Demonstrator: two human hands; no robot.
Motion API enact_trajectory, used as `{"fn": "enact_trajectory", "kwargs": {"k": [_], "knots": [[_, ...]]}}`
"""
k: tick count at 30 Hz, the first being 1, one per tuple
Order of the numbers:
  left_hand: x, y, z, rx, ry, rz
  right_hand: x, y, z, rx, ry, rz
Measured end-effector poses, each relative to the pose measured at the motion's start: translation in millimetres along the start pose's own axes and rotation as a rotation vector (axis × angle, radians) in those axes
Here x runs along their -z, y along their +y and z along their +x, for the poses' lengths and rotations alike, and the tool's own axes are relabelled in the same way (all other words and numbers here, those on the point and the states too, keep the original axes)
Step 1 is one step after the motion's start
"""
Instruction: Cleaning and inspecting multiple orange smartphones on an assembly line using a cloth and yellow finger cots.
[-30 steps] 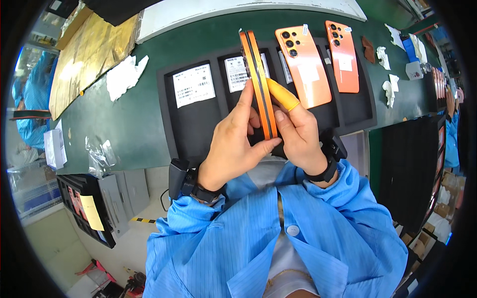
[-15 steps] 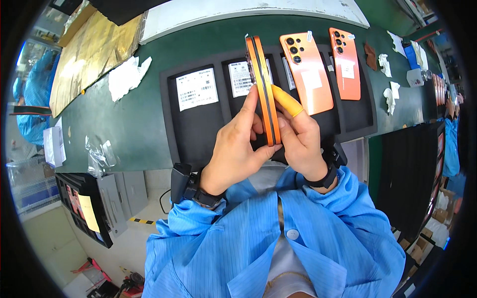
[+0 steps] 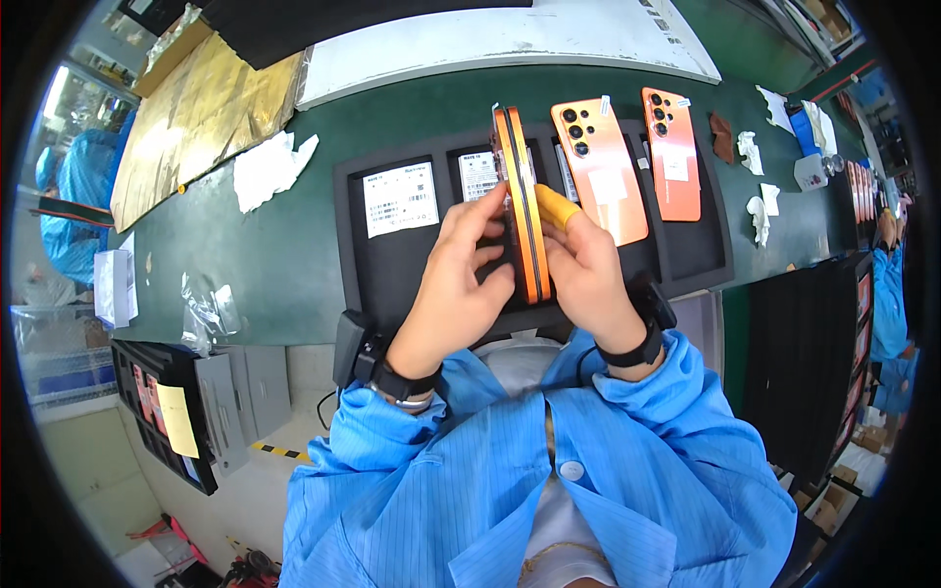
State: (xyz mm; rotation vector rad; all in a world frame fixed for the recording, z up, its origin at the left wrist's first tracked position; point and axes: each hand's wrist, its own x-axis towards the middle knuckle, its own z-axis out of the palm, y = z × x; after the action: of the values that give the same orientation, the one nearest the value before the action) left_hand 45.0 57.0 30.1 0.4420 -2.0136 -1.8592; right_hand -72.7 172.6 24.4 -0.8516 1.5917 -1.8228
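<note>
Two orange phones (image 3: 525, 211) stand on edge, pressed flat together with dark lines between them. My left hand (image 3: 446, 284) is at their left side; its fingertips touch that face, while its thumb is off it. On their right side my right hand (image 3: 586, 284) grips them, a yellow finger cot (image 3: 557, 206) on its index finger. Below is a black compartment tray (image 3: 392, 269) with white labels (image 3: 401, 199) in it. Two more orange phones, one nearer (image 3: 602, 171) and one farther right (image 3: 672, 155), lie camera side up on the tray.
Torn white paper (image 3: 272, 171) and clear plastic film (image 3: 209, 309) lie left on the green table (image 3: 255, 250). White scraps (image 3: 750, 153) and a brown piece (image 3: 721, 137) are at right. Behind the tray is a white board (image 3: 490, 54). A person in blue (image 3: 889, 294) is far right.
My left thumb has lifted from the phones' lower end and its fingers have loosened. The upright pair remains between my hands. The view has shifted slightly.
</note>
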Motion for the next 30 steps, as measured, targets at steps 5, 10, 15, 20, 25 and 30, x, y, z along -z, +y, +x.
{"fn": "enact_trajectory", "kwargs": {"k": [5,10,15,20,25,30], "knots": [[-17.4,-0.2,21.1,0.126,0.085,-0.179,8.4,-19.0,22.7,-0.225,-0.096,-0.012],[-23.7,13.2,20.2,-0.057,0.145,-0.113,-0.9,-11.8,13.9,0.087,0.011,0.019],[-25.4,15.8,18.4,-0.275,0.181,-0.126,-6.1,-15.2,8.8,0.260,0.030,-0.069],[-30.6,1.3,14.4,-0.383,0.224,-0.316,-7.2,-5.8,-2.6,0.323,0.041,-0.117],[-30.5,3.4,13.1,-0.379,0.230,-0.344,-9.7,-4.2,-3.7,0.328,0.077,-0.104],[-29.0,0.7,13.7,-0.381,0.238,-0.316,-11.2,-6.8,-5.9,0.307,0.075,-0.097]]}}
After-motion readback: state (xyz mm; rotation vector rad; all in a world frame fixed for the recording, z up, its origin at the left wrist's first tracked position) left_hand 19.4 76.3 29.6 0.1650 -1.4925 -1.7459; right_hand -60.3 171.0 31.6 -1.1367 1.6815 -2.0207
